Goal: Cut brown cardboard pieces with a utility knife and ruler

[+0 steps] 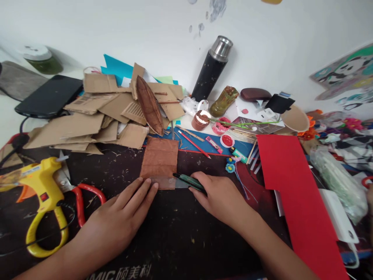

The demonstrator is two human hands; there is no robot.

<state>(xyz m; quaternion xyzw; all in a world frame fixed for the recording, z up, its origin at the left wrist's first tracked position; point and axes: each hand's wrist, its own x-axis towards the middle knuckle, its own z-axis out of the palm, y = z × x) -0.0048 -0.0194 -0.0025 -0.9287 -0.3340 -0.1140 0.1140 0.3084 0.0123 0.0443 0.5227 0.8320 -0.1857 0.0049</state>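
A brown-painted rectangle of cardboard [161,155] lies on the dark mat in front of me. A see-through ruler [166,182] crosses its near edge and sticks out past its right side. My left hand [122,210] is open, its fingers stretched out and pressing on the ruler's left end. In my right hand [217,194], closed around it, is a dark green utility knife [190,182]. The knife's tip points left and meets the cardboard's right edge just above the ruler.
Cardboard scraps [70,128] are piled at the back left, with a brown boat-shaped piece [149,105] on them. A yellow glue gun [46,186] and red-handled scissors [78,198] lie left. A black thermos [211,68] stands behind; red card [291,186] lies right.
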